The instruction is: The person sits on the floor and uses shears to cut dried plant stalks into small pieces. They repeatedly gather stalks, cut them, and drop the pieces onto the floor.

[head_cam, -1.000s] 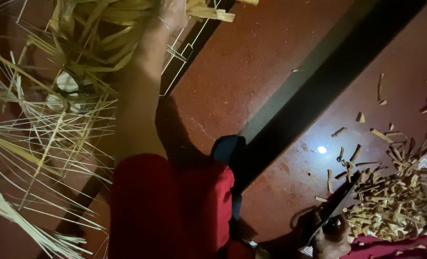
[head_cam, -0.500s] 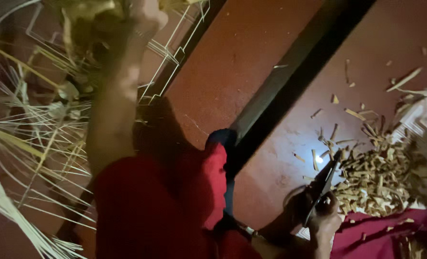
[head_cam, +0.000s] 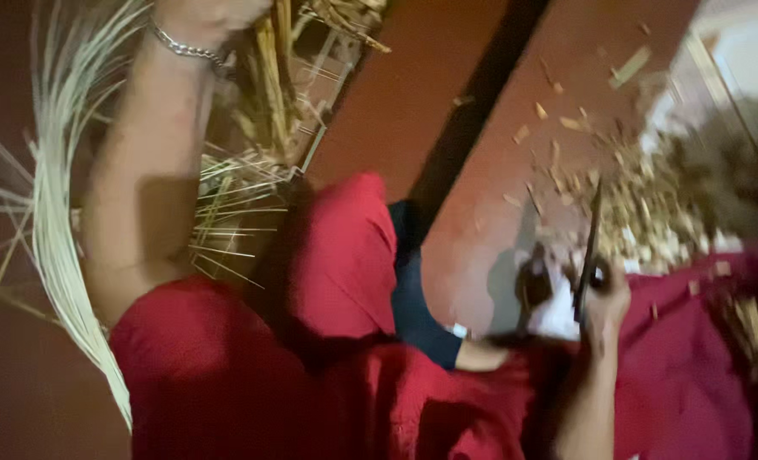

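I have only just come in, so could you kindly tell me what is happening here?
A person in red clothing sits over a reddish-brown floor. The left hand, with a metal bracelet at the wrist, reaches up into a tangle of pale straw strips, its grip mostly out of frame. The right hand holds a dark narrow blade upright beside a heap of cut chips. The picture is blurred.

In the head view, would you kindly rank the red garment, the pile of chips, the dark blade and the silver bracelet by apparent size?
1. red garment, by far the largest
2. pile of chips
3. dark blade, long but thin, in the right hand
4. silver bracelet on the left wrist
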